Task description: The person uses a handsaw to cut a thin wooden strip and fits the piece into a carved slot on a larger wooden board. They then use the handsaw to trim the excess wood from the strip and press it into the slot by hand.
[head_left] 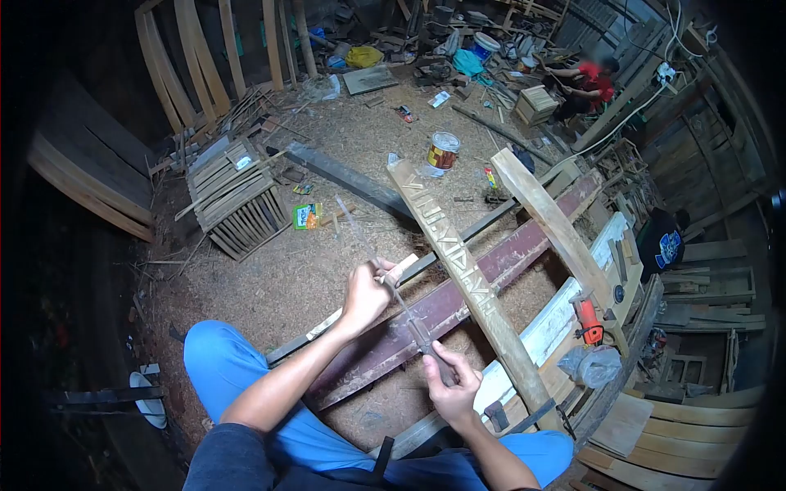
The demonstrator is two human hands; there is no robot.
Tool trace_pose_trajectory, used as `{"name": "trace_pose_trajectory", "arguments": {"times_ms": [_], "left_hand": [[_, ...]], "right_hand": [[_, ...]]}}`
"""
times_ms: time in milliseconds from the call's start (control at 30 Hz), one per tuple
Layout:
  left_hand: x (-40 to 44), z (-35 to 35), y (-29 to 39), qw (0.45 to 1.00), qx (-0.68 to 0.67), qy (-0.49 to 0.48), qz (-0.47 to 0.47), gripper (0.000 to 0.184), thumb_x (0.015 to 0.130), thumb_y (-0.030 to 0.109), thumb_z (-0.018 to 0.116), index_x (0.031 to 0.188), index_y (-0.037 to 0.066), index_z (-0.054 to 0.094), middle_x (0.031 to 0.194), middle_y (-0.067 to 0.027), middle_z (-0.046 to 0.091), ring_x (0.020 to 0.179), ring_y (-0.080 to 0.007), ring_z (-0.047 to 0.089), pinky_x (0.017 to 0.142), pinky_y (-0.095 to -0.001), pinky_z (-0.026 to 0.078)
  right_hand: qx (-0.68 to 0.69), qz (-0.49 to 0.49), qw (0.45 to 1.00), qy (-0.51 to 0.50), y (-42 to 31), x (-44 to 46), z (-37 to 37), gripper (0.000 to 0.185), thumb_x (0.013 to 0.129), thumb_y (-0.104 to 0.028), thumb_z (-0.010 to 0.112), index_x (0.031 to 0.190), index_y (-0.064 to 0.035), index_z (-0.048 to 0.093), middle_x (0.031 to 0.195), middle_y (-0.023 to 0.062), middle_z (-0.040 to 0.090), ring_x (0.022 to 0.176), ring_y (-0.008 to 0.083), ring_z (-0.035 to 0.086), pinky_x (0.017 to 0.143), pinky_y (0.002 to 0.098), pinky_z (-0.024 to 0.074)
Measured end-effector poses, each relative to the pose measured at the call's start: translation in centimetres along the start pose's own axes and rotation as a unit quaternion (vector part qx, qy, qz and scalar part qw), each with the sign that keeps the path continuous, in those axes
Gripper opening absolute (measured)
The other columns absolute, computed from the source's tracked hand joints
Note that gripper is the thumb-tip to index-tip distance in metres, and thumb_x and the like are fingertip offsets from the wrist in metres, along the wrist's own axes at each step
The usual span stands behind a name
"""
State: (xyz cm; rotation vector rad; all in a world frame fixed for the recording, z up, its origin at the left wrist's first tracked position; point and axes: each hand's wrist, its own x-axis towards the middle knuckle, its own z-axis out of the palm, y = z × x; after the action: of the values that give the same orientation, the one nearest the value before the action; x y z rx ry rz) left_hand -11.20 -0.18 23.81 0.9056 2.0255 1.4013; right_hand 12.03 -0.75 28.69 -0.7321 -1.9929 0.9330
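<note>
My right hand (454, 383) is wrapped around the dark handle of a long narrow-bladed hand tool (419, 331). Its thin, partly blurred blade slants up and left past my other hand, and I cannot tell whether it is a knife or a saw. My left hand (367, 293) is closed on a small pale piece of wood (401, 270), close against the blade. Just right of both hands, a long plank with notches cut in its face (463, 270) lies across a dark red beam (438, 309).
A second plank (540, 204) lies across the beam farther right. Near it are a red power tool (588, 319) and a clear plastic bag (594, 366). A slatted wooden crate (241, 204) and a tin can (443, 150) stand ahead. A person in red (591, 82) sits far back right.
</note>
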Motion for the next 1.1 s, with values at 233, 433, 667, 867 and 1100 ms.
{"name": "trace_pose_trajectory", "arguments": {"times_ms": [233,433,667,867,1100], "left_hand": [[-1.8,-0.2,4.6,0.998,0.012,-0.041,0.048,0.019,0.093,0.015,0.073,0.104,0.000,0.073,0.083,-0.0110,0.075,0.074,-0.0121,0.068,0.068,-0.0318,0.054],[-3.7,-0.2,6.5,0.990,0.048,-0.057,0.120,0.018,0.092,0.014,0.075,0.105,0.001,0.074,0.083,-0.0152,0.075,0.069,-0.0170,0.071,0.063,-0.0327,0.054],[-4.6,0.0,6.7,0.929,0.074,-0.049,0.359,0.014,0.085,0.013,0.078,0.096,0.005,0.073,0.089,-0.0096,0.075,0.074,-0.0265,0.070,0.068,-0.0370,0.053],[-4.8,-0.2,7.7,0.898,0.107,-0.068,0.421,0.019,0.083,0.014,0.079,0.099,0.006,0.073,0.091,-0.0060,0.075,0.074,-0.0217,0.067,0.066,-0.0349,0.050],[-4.3,-0.7,8.0,0.862,0.159,-0.036,0.481,0.022,0.082,0.016,0.079,0.101,0.007,0.073,0.094,-0.0026,0.073,0.080,-0.0184,0.067,0.069,-0.0324,0.049]], "right_hand": [[0.063,0.147,0.983,0.088,2.4,1.0,-1.1,0.029,0.100,-0.006,0.067,0.127,0.0037,0.064,0.102,0.0047,0.068,0.077,0.0041,0.056,0.066,0.0212,0.0461],[0.013,0.145,0.983,0.114,1.5,2.8,-2.3,0.024,0.099,-0.003,0.065,0.122,0.0039,0.069,0.112,0.0169,0.075,0.100,0.0208,0.072,0.091,0.0321,0.0552],[-0.018,0.066,0.992,0.104,0.9,4.6,-1.9,0.027,0.096,-0.007,0.071,0.123,0.0013,0.072,0.106,0.0180,0.077,0.098,0.0219,0.075,0.084,0.0331,0.0568],[-0.030,0.059,0.996,0.066,-0.2,5.3,-2.6,0.026,0.093,-0.007,0.074,0.118,-0.0004,0.074,0.096,0.0164,0.076,0.084,0.0220,0.073,0.075,0.0322,0.0558],[-0.005,0.068,0.996,0.062,0.0,4.8,-2.8,0.020,0.093,-0.006,0.075,0.111,0.0020,0.074,0.095,0.0159,0.076,0.085,0.0224,0.074,0.076,0.0327,0.0560]]}}
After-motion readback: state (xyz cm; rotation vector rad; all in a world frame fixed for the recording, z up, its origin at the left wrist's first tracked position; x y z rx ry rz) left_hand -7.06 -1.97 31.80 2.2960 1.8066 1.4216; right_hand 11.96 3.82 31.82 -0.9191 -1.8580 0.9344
